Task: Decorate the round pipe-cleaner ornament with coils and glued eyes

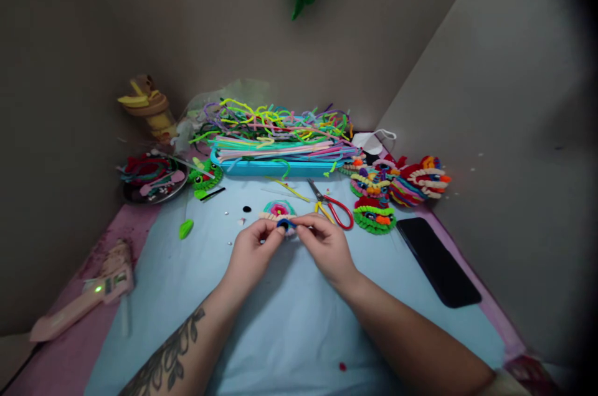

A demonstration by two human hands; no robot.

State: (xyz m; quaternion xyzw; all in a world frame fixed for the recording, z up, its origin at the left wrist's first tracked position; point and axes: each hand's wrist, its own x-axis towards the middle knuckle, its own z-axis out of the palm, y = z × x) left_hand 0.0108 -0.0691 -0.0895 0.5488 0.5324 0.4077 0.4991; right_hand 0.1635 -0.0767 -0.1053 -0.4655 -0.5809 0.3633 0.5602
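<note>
My left hand (252, 251) and my right hand (327, 248) meet near the middle of the table, fingertips pinched. Between them is a short blue pipe cleaner (290, 221), curled around a small black piece (283, 226) at my left fingertips. My right thumb and forefinger grip the blue strand's other side. Just behind the fingers lies a round pipe-cleaner piece (279, 208) in teal, pink and cream, its lower part hidden. A loose black oval (246, 209) rests to the left. Red-and-yellow handled pliers or cutters (334, 206) lie behind my right hand.
A blue tray (280, 168) heaped with pipe cleaners stands at the back. At right are several colourful pipe-cleaner birds (375, 215) and a black phone (439, 262). A pink glue gun (84, 306), its green light lit, lies left. A metal bowl (161, 200) holds scraps.
</note>
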